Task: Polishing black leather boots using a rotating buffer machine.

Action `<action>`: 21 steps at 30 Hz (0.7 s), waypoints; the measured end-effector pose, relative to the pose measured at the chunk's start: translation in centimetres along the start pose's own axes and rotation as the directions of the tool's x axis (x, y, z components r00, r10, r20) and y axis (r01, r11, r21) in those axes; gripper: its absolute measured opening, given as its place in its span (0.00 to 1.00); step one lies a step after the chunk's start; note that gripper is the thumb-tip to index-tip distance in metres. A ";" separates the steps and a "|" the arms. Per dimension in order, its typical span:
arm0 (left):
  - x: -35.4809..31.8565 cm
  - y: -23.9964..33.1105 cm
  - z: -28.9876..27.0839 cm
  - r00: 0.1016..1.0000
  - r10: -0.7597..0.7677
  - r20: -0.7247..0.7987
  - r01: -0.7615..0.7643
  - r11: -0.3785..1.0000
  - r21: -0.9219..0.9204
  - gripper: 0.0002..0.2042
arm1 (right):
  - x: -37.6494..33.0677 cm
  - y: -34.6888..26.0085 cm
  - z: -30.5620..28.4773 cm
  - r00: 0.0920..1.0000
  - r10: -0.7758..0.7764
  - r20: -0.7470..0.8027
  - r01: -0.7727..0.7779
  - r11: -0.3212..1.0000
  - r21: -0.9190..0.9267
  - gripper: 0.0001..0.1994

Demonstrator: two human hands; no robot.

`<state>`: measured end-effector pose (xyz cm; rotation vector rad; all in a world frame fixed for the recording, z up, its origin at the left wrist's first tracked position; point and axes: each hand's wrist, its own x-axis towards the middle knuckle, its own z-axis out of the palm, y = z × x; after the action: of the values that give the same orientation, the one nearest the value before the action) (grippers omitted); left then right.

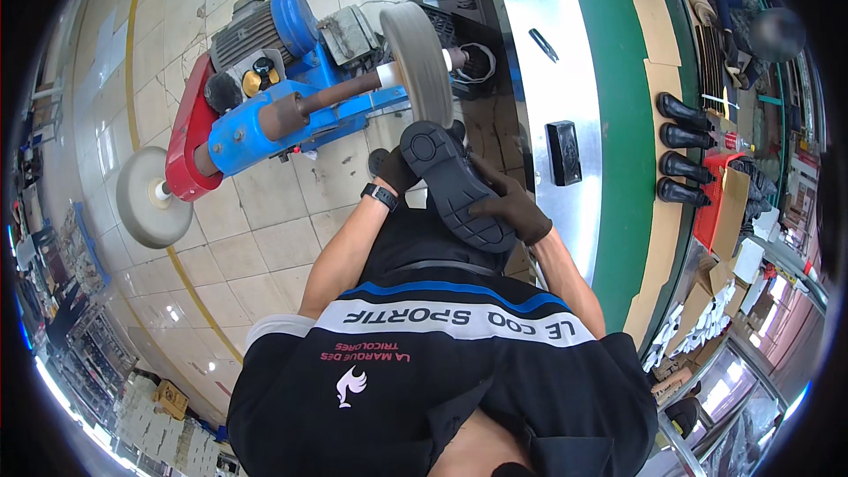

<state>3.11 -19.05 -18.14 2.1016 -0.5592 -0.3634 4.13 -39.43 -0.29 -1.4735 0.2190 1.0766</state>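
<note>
A black shoe [449,178] is held between my two dark-gloved hands, its treaded sole turned up toward me. My left hand [399,171] grips it near the heel end, most of the fingers hidden behind the sole. On the other side my right hand [517,208] wraps the sole's edge, thumb lying across the tread. Just beyond the heel stands a pale round buffing wheel [420,62] on the shaft of a blue polishing machine [252,131]. Whether the shoe touches the wheel, I cannot tell.
A second wheel [152,197] sits at the machine's left end, beside a red belt guard [190,137]. To my right, a metal-topped bench [565,238] holds a black block [564,153]. Several black shoes [685,140] line cardboard farther right. Another person [746,31] is at the far right.
</note>
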 end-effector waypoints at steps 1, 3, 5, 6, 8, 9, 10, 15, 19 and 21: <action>0.0 0.0 -0.1 1.000 0.003 0.021 -0.004 1.000 0.025 0.19 | -0.1 -0.1 0.0 1.000 -0.005 0.020 0.003 0.996 0.085 0.44; -0.5 -2.0 1.3 0.998 -0.055 -0.037 0.044 0.969 -0.244 0.19 | -0.1 0.2 -0.1 0.999 -0.035 0.019 0.032 0.990 0.140 0.43; -1.2 -3.1 2.9 0.989 -0.129 -0.077 0.074 0.863 -0.500 0.19 | -0.1 0.8 0.1 0.998 -0.061 0.019 0.056 0.979 0.194 0.42; -1.6 -3.0 3.6 0.981 -0.166 -0.097 0.076 0.799 -0.596 0.20 | -0.3 1.2 0.2 0.998 -0.028 0.059 0.005 0.932 0.362 0.39; -1.8 -1.9 3.5 0.973 -0.204 -0.110 0.074 0.721 -0.689 0.21 | -0.7 2.1 0.6 0.995 0.003 0.099 -0.055 0.855 0.516 0.37; -1.0 0.3 1.3 0.974 -0.218 0.059 0.097 0.166 -0.981 0.21 | -1.2 2.7 0.9 0.994 0.029 0.104 -0.089 0.773 0.628 0.34; -0.5 2.1 -0.5 0.969 -0.132 0.207 0.127 -0.452 -0.883 0.22 | -1.4 3.0 1.1 0.992 0.052 0.114 -0.120 0.676 0.727 0.31; 0.4 2.6 -2.8 0.908 -0.305 0.286 0.203 -0.276 -0.939 0.22 | -0.4 5.0 1.0 0.993 0.053 0.102 -0.114 0.556 0.823 0.26; 2.1 2.1 -3.6 0.920 -0.244 0.307 0.309 -0.031 -0.951 0.21 | 1.5 2.9 0.0 0.975 0.040 -0.218 0.094 0.816 0.570 0.29; 2.5 2.2 -3.7 0.939 -0.254 0.232 0.283 0.188 -0.941 0.22 | 3.2 2.9 -1.3 0.938 -0.020 -0.347 0.161 0.911 0.380 0.31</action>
<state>6.41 -18.83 -14.33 0.8795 0.1239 -0.7205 4.56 -39.84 -4.76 -1.2648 0.5755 0.6443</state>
